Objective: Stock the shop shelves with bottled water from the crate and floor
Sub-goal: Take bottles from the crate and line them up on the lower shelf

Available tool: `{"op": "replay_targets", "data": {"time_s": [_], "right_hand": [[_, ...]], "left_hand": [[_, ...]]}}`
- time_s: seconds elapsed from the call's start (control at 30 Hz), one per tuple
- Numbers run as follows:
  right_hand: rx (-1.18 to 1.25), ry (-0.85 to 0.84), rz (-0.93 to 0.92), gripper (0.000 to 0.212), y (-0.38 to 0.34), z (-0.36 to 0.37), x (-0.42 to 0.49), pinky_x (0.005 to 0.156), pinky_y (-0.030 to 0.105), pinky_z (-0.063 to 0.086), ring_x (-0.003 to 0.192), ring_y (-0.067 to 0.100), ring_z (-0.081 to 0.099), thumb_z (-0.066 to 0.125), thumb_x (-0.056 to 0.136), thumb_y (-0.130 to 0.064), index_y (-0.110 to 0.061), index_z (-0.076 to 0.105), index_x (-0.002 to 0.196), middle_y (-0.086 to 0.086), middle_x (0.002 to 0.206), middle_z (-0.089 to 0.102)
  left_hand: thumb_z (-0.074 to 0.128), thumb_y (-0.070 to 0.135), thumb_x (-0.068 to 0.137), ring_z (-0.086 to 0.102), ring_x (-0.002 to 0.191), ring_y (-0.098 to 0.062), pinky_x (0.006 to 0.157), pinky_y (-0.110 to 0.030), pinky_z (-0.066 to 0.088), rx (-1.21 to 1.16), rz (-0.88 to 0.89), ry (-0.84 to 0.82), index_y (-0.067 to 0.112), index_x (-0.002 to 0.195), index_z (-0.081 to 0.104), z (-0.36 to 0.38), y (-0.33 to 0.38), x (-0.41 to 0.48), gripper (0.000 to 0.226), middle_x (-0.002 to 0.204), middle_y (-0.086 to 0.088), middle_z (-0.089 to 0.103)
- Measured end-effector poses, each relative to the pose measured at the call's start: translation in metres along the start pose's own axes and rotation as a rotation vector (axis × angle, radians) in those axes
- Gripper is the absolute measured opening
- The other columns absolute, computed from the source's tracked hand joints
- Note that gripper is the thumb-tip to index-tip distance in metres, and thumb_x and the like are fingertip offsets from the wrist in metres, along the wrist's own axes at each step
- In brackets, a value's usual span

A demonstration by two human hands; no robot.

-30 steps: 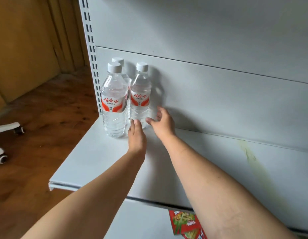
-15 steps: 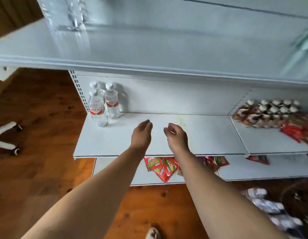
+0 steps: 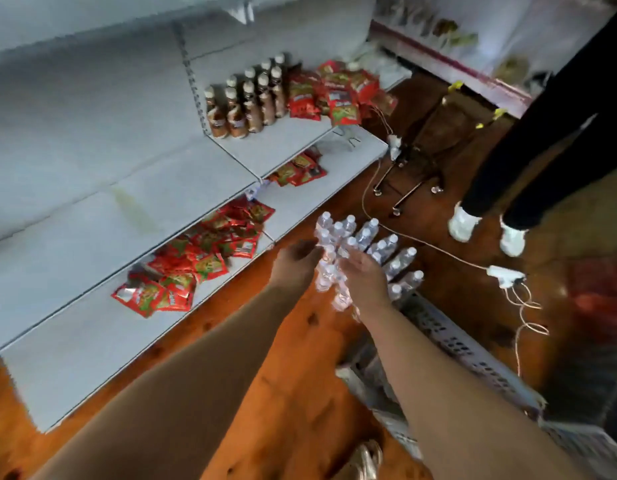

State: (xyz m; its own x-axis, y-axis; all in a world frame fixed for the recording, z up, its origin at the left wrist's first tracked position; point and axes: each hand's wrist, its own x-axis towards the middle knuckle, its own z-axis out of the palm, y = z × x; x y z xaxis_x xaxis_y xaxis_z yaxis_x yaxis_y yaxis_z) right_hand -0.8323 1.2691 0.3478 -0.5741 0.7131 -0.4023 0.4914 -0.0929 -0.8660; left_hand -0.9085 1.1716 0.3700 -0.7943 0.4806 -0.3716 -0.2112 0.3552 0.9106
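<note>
Two hands are held out over the floor (image 3: pixel 265 393) beside the grey crate (image 3: pixel 466 348): the left hand (image 3: pixel 295 263) is seen with fingers loosely apart, nothing held; the fingers of the right hand (image 3: pixel 364 277) are too blurred to be judged. Water bottles (image 3: pixel 376 242) are clustered on the floor just beyond, before white shelves (image 3: pixel 75 220) stocked with red packets (image 3: pixel 196 259).
</note>
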Motion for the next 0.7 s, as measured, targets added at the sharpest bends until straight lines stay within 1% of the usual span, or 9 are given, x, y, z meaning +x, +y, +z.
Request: {"op": "replay_targets", "data": {"time_s": [0.13, 0.2, 0.23, 0.3, 0.37, 0.43, 0.53, 0.6, 0.7], "right_hand": [[0.035, 0.125, 0.136, 0.033, 0.072, -0.102, 0.039, 0.104, 0.04, 0.04, 0.113, 0.021, 0.052, 0.057, 0.091, -0.016, -0.011, 0.055, 0.123, 0.007, 0.118, 0.057], [0.022, 0.163, 0.233, 0.037, 0.116, -0.15, 0.057, 0.094, 0.031, 0.041, 0.117, 0.024, 0.053, 0.055, 0.093, -0.014, -0.005, 0.05, 0.129, 0.011, 0.128, 0.055], [0.012, 0.17, 0.285, 0.04, 0.14, -0.169, 0.064, 0.085, 0.029, 0.041, 0.112, 0.025, 0.055, 0.054, 0.093, -0.015, -0.005, 0.048, 0.131, 0.01, 0.131, 0.053], [-0.011, 0.171, 0.354, 0.041, 0.191, -0.196, 0.078, 0.071, 0.031, 0.039, 0.083, 0.018, 0.055, 0.053, 0.094, -0.017, -0.006, 0.046, 0.133, 0.009, 0.125, 0.053], [-0.054, 0.158, 0.427, 0.041, 0.244, -0.209, 0.091, 0.072, 0.033, 0.037, 0.071, 0.015, 0.048, 0.054, 0.093, -0.017, -0.005, 0.047, 0.132, 0.009, 0.104, 0.054], [-0.084, 0.149, 0.516, 0.036, 0.293, -0.212, 0.103, 0.076, 0.033, 0.039, 0.084, 0.025, 0.054, 0.054, 0.093, -0.016, -0.003, 0.051, 0.127, 0.007, 0.101, 0.055], [-0.061, 0.164, 0.608, 0.037, 0.357, -0.206, 0.125, 0.08, 0.027, 0.041, 0.104, 0.024, 0.056, 0.054, 0.093, -0.016, -0.004, 0.05, 0.128, 0.013, 0.122, 0.058], [-0.054, 0.122, 0.665, 0.042, 0.395, -0.196, 0.142, 0.077, 0.025, 0.041, 0.106, 0.025, 0.054, 0.05, 0.094, -0.014, -0.005, 0.045, 0.134, 0.016, 0.131, 0.053], [0.015, 0.111, 0.696, 0.043, 0.442, -0.177, 0.169, 0.088, 0.028, 0.04, 0.116, 0.028, 0.053, 0.051, 0.093, -0.012, -0.007, 0.044, 0.135, 0.013, 0.132, 0.053]], "left_hand": [[0.059, 0.024, 0.089, 0.056, 0.093, -0.015, 0.079, -0.026, 0.042, 0.057, -0.081, -0.15, 0.014, 0.118, 0.062, 0.121, -0.025, 0.011, 0.03, 0.108, -0.002, 0.064], [0.062, 0.027, 0.086, 0.056, 0.091, -0.017, 0.076, -0.028, 0.042, 0.093, -0.141, -0.229, 0.015, 0.114, 0.062, 0.179, -0.049, 0.019, 0.031, 0.105, -0.001, 0.062], [0.063, 0.029, 0.085, 0.057, 0.09, -0.018, 0.074, -0.028, 0.042, 0.118, -0.17, -0.266, 0.016, 0.113, 0.062, 0.204, -0.066, 0.023, 0.031, 0.104, -0.001, 0.062], [0.06, 0.024, 0.088, 0.06, 0.093, -0.02, 0.075, -0.026, 0.041, 0.198, -0.22, -0.321, 0.012, 0.114, 0.062, 0.246, -0.104, 0.034, 0.028, 0.105, -0.004, 0.064], [0.059, 0.022, 0.089, 0.061, 0.102, -0.028, 0.078, -0.027, 0.042, 0.288, -0.269, -0.376, 0.011, 0.112, 0.063, 0.278, -0.15, 0.046, 0.025, 0.105, -0.01, 0.066], [0.06, 0.024, 0.086, 0.061, 0.098, -0.026, 0.076, -0.024, 0.043, 0.332, -0.323, -0.437, 0.012, 0.107, 0.064, 0.305, -0.195, 0.057, 0.025, 0.097, -0.007, 0.065], [0.058, 0.021, 0.087, 0.057, 0.096, -0.022, 0.08, -0.028, 0.041, 0.385, -0.369, -0.479, 0.012, 0.103, 0.066, 0.34, -0.257, 0.075, 0.02, 0.098, -0.01, 0.063], [0.05, 0.011, 0.092, 0.058, 0.102, -0.029, 0.088, -0.033, 0.042, 0.48, -0.382, -0.507, 0.007, 0.118, 0.06, 0.359, -0.298, 0.089, 0.027, 0.107, -0.017, 0.064], [0.043, 0.009, 0.095, 0.06, 0.095, -0.025, 0.078, -0.031, 0.048, 0.585, -0.431, -0.554, 0.016, 0.136, 0.043, 0.38, -0.352, 0.11, 0.041, 0.116, -0.009, 0.058]]}}
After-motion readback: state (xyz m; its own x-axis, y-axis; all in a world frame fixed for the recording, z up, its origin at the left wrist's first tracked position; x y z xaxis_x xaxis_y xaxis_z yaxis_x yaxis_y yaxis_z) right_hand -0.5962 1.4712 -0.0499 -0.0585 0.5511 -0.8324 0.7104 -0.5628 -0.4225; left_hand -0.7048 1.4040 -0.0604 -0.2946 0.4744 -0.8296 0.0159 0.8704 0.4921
